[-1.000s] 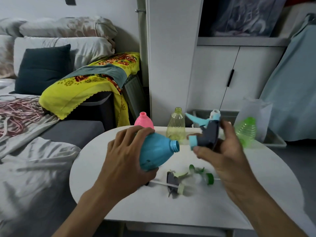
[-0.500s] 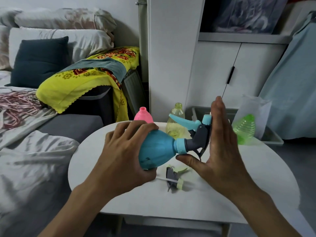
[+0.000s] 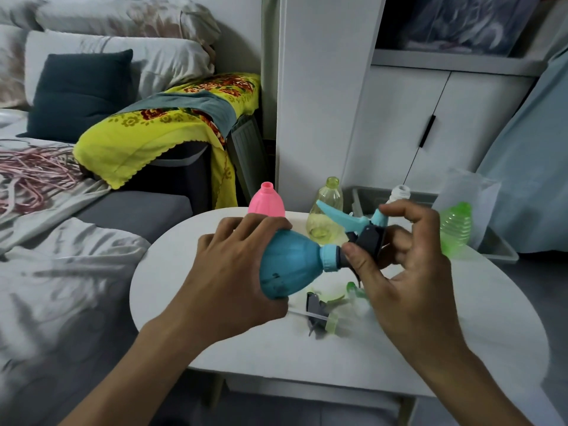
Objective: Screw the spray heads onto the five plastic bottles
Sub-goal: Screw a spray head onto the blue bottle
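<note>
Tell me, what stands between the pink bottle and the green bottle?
In the head view, the yellow bottle and a white bottle stand between the pink bottle and green bottle.

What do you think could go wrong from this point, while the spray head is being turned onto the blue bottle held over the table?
The blue bottle lies tilted in the left hand, so the spray head gripped by the right hand might cross-thread at its blue collar. The turning hand works close to the yellowish bottle and green bottle, which stand uncapped and could be knocked over. The loose spray heads on the table lie beneath and could be swept off.
</note>
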Motion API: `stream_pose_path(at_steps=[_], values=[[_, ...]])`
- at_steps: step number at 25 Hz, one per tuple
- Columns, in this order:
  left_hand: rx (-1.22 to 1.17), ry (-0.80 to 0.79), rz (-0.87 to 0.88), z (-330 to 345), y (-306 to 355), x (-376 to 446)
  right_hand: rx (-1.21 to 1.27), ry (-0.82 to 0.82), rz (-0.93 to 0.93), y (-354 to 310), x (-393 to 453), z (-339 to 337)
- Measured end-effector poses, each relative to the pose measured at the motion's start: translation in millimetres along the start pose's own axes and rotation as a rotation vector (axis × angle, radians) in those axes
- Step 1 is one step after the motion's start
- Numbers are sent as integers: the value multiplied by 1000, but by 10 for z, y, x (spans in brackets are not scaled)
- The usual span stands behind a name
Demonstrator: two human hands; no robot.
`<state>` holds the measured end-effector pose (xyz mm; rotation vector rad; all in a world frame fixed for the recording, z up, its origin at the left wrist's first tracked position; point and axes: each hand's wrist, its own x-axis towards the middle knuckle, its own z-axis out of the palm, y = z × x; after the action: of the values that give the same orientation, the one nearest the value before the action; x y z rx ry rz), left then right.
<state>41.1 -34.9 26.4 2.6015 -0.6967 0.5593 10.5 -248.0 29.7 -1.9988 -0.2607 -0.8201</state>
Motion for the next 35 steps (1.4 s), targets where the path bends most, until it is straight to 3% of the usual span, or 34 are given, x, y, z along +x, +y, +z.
stream_pose_path(at_steps=[4, 6, 8, 10, 12, 14, 16, 19, 23, 28, 30, 33, 35], values=[[42, 23, 24, 14, -16, -22, 75, -35, 168, 32, 6, -2], [54, 29, 24, 6, -15, -12, -175, -157, 115, 95, 31, -72], [92, 9, 18, -8, -29, -1, -525, -402, 71, 173, 32, -134], [91, -16, 14, -16, -24, 8, -605, -575, 29, 173, 30, -139], [48, -30, 23, -9, 12, 9, -506, -590, -118, 169, 18, -120], [20, -23, 51, -5, 49, 15, -411, -471, -264, 184, 17, -85], [28, 0, 78, -13, 65, 19, -276, -424, -283, 184, 19, -67], [101, 52, 118, -14, 69, 10, -86, -409, -162, 177, -2, -53], [194, 117, 162, 8, 77, -6, 190, -369, 180, 152, -47, -20], [193, 64, 174, 37, 46, -23, 378, -505, 597, 162, 38, -41], [100, 23, 150, 57, 67, -41, 507, -501, 625, 161, 76, -65], [-189, -20, 42, 52, 95, -32, 1076, -406, 643, 174, 149, -174], [-490, -128, -89, 34, 107, -15, 1318, -414, 630, 175, 178, -234]])
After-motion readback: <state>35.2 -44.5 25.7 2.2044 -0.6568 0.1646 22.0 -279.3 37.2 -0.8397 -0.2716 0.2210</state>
